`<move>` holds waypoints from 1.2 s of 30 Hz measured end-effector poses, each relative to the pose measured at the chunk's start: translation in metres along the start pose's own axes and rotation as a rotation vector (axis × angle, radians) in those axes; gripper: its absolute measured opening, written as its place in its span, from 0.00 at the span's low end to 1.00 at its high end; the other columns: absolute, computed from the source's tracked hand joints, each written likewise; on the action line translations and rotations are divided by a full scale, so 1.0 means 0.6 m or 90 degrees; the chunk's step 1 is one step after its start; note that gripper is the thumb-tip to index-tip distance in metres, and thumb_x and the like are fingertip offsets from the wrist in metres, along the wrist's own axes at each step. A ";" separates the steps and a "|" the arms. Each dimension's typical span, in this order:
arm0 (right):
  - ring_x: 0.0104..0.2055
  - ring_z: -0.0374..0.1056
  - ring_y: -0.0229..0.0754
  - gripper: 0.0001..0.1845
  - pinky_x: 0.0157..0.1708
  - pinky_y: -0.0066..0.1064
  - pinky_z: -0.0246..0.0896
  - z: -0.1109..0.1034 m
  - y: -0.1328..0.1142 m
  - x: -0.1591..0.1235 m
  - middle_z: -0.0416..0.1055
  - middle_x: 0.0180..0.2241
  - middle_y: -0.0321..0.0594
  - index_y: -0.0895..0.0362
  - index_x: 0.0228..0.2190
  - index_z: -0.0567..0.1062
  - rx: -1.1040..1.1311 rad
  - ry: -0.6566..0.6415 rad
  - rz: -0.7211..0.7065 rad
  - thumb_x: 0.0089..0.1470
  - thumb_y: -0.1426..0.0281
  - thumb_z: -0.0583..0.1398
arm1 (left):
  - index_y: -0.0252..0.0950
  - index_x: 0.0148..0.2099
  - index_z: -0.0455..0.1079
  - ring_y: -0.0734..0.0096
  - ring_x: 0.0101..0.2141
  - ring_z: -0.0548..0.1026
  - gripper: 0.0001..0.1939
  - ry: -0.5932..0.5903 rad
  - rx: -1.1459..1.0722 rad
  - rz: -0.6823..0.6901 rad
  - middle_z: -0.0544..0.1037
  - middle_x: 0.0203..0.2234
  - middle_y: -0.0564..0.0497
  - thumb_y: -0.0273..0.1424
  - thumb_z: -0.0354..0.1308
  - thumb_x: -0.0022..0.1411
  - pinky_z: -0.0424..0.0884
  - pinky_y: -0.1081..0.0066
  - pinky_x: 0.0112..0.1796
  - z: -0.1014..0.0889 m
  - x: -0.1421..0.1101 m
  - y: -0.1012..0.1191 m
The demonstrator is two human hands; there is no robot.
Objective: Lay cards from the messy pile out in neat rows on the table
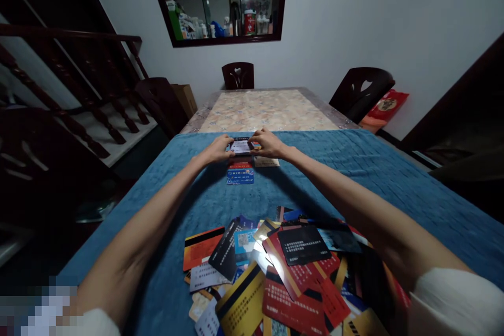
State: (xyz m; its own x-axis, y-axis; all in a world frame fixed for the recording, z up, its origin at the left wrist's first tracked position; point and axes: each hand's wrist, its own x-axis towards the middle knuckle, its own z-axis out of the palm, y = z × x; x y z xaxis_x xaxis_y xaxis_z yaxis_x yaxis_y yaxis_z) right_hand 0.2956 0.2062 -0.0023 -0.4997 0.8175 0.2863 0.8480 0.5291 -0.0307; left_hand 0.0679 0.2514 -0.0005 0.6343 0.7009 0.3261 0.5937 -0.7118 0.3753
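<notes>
Toward the far side of the blue cloth, my left hand [218, 150] pinches the left edge of a pale card with a dark stripe and small print [241, 146]. The fingers of my right hand [269, 145] close on the card's right edge. Just nearer to me lie a red card [241, 163] and a blue card [240, 176], overlapping in a column. Partly under my right hand is a beige card [266, 161]. Close to me spreads a loose heap of cards, among them a black card [305, 245], a yellow card [242, 299] and a dark red card [292, 302].
A blue cloth [157, 194] covers the near part of the table; its patterned top [263, 107] shows beyond. Dark chairs [238, 74] stand around it. A wooden railing [74, 115] is at left, a red bag [389, 104] at right, and a glass-shelved cabinet [226, 42] in the wall.
</notes>
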 end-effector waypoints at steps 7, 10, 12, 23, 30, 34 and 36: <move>0.50 0.63 0.51 0.18 0.46 0.35 0.54 0.022 0.009 0.024 0.73 0.49 0.48 0.55 0.46 0.79 -0.024 -0.080 0.057 0.56 0.60 0.63 | 0.32 0.42 0.77 0.55 0.41 0.75 0.15 -0.094 0.125 -0.017 0.79 0.37 0.44 0.30 0.63 0.50 0.72 0.64 0.43 0.016 0.020 -0.025; 0.53 0.63 0.53 0.19 0.46 0.34 0.54 0.028 0.009 0.029 0.73 0.50 0.47 0.53 0.47 0.79 -0.028 -0.109 0.077 0.56 0.59 0.63 | 0.32 0.45 0.77 0.54 0.43 0.76 0.17 -0.123 0.155 -0.020 0.80 0.40 0.44 0.31 0.62 0.51 0.72 0.63 0.45 0.024 0.024 -0.033; 0.54 0.62 0.54 0.19 0.45 0.34 0.54 0.032 0.010 0.032 0.72 0.51 0.46 0.52 0.47 0.79 -0.031 -0.120 0.087 0.56 0.59 0.63 | 0.32 0.46 0.77 0.53 0.44 0.76 0.18 -0.131 0.165 -0.028 0.80 0.42 0.43 0.31 0.61 0.52 0.72 0.62 0.47 0.029 0.026 -0.036; 0.53 0.62 0.55 0.18 0.42 0.34 0.54 0.052 0.014 0.042 0.73 0.50 0.46 0.52 0.47 0.79 -0.040 -0.143 0.104 0.55 0.60 0.62 | 0.32 0.44 0.77 0.56 0.43 0.77 0.16 -0.158 0.163 -0.061 0.80 0.40 0.45 0.31 0.61 0.52 0.72 0.67 0.44 0.034 0.031 -0.039; 0.53 0.62 0.55 0.19 0.42 0.34 0.54 0.057 0.019 0.047 0.74 0.50 0.47 0.52 0.47 0.79 -0.043 -0.150 0.099 0.56 0.59 0.62 | 0.31 0.41 0.77 0.56 0.41 0.76 0.13 -0.160 0.175 -0.060 0.80 0.37 0.45 0.30 0.60 0.52 0.72 0.67 0.42 0.035 0.032 -0.038; 0.51 0.63 0.52 0.17 0.46 0.34 0.52 0.062 0.023 0.051 0.74 0.49 0.46 0.53 0.44 0.80 -0.039 -0.149 0.082 0.55 0.60 0.62 | 0.31 0.41 0.77 0.57 0.41 0.76 0.14 -0.166 0.196 -0.059 0.79 0.38 0.44 0.30 0.59 0.53 0.72 0.67 0.42 0.036 0.032 -0.038; 0.50 0.64 0.50 0.16 0.48 0.35 0.52 0.065 0.025 0.053 0.74 0.48 0.46 0.54 0.43 0.80 -0.036 -0.149 0.072 0.56 0.60 0.62 | 0.30 0.42 0.77 0.56 0.42 0.76 0.14 -0.169 0.201 -0.061 0.79 0.40 0.44 0.31 0.59 0.53 0.72 0.67 0.43 0.036 0.032 -0.038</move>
State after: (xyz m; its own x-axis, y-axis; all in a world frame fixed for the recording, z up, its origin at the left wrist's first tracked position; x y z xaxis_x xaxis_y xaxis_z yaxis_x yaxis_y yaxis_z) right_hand 0.2857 0.2490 -0.0311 -0.4234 0.9043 0.0545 0.9057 0.4238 0.0058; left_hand 0.0774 0.2801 -0.0217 0.6501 0.7581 0.0526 0.7523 -0.6518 0.0959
